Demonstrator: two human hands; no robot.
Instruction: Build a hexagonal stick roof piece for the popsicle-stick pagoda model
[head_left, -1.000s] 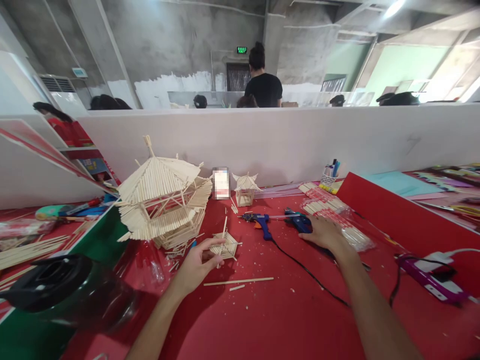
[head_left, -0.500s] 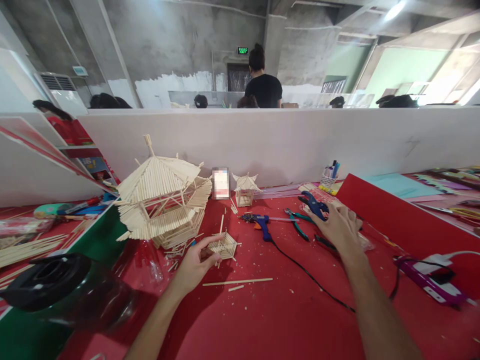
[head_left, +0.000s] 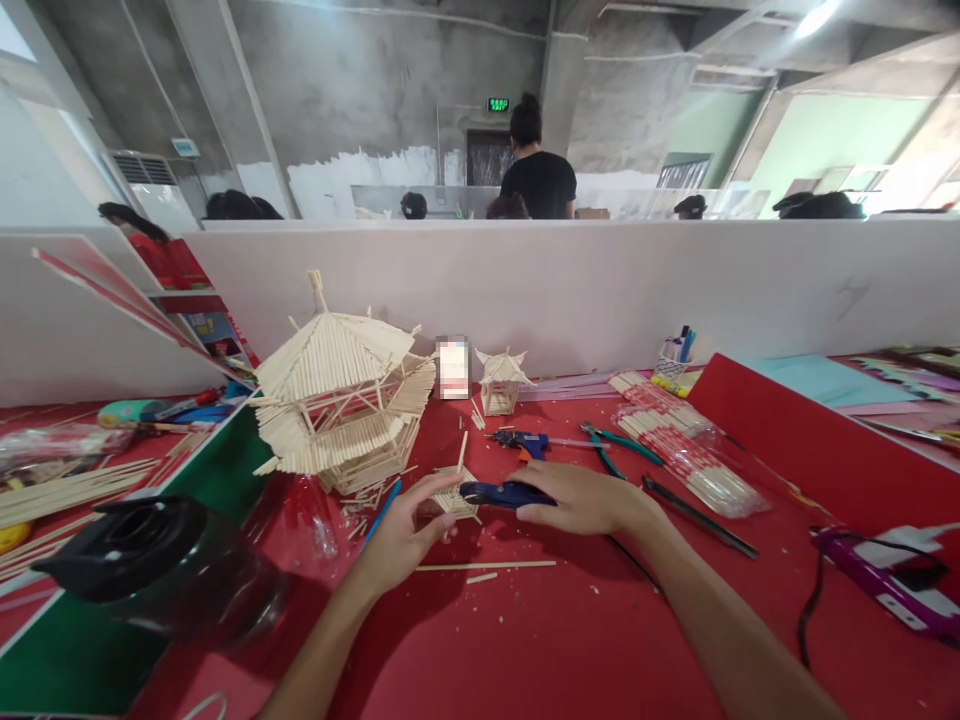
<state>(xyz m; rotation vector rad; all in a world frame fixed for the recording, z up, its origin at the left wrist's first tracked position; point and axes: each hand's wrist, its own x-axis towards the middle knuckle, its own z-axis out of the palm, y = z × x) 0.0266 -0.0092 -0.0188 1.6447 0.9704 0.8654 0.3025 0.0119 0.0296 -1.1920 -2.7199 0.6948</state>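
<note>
My left hand [head_left: 411,530] is curled around the left side of a small web-like frame of thin wooden sticks [head_left: 466,508], thumb and forefinger at its edge. One stick stands up from this frame. My right hand [head_left: 581,498] grips a dark blue hand tool [head_left: 504,494], which looks like cutters or pliers; its front end reaches over the frame's right side. Just behind lies a blue glue gun [head_left: 523,441] with a clear glue stick in it. A long loose stick [head_left: 495,565] and a short piece [head_left: 482,578] rest in front of my left hand.
A large stick pavilion [head_left: 337,400] stands back left, a small one [head_left: 502,382] at centre. Green-handled pliers [head_left: 626,445], dark tweezers-like tool [head_left: 701,517] and bagged sticks [head_left: 686,445] lie right. A dark bottle [head_left: 172,570] stands left, a purple power strip [head_left: 889,590] right.
My right hand has brought the dark blue tool leftward from beside the bagged sticks to the small frame. My left hand stays at the frame. The view has shifted slightly left.
</note>
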